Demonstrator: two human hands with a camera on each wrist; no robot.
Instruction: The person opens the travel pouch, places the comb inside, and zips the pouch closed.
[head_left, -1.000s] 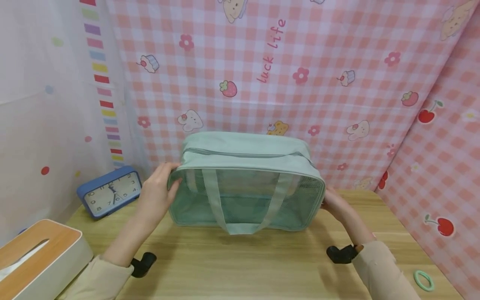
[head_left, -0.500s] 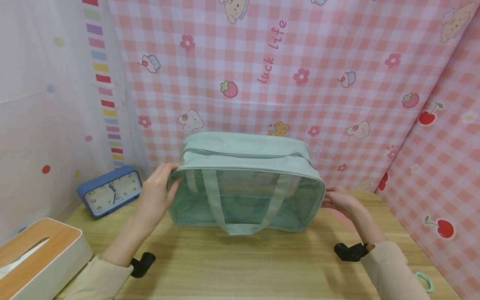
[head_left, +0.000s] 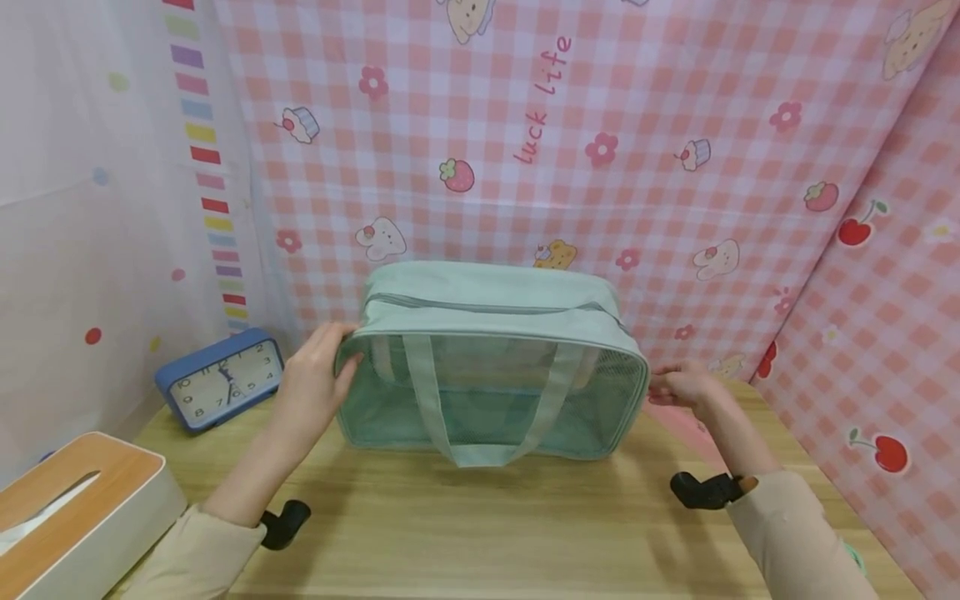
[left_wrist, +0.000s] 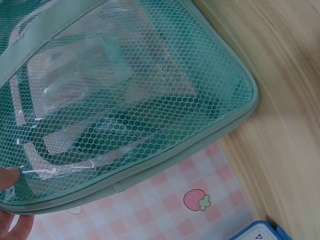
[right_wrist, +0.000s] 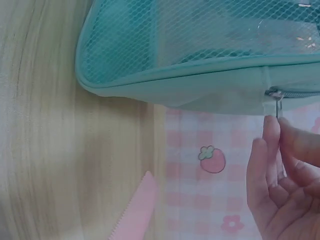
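Where the bag stands: upright on the wooden table, mesh front towards the person, near the backdrop and between the two hands.
Bag handle: a pale green strap hanging in a loop down the front, its lower end near the table.
Behind the mesh: pale shapes and shiny, see-through plastic, too unclear to identify.
Left hand: closed round the bag's upper left corner, thumb on the mesh front and fingers round the edge behind it.
Right hand: at the bag's right end, thumb and forefinger pinched tightly together on the zip pull, the other fingers loosely bent.
Zip: a grey line along the bag's top that runs down the right end; whether it is done up all the way, I cannot tell.
Left side of table: a blue clock beyond the left forearm, and nearer, a white tissue box with a wood-look top.
Right side of table: a pink strip with a toothed edge, and a green ring mostly hidden by the right sleeve.
Backdrop: pink-and-white checked cloth with strawberries, flowers and the words "luck life".
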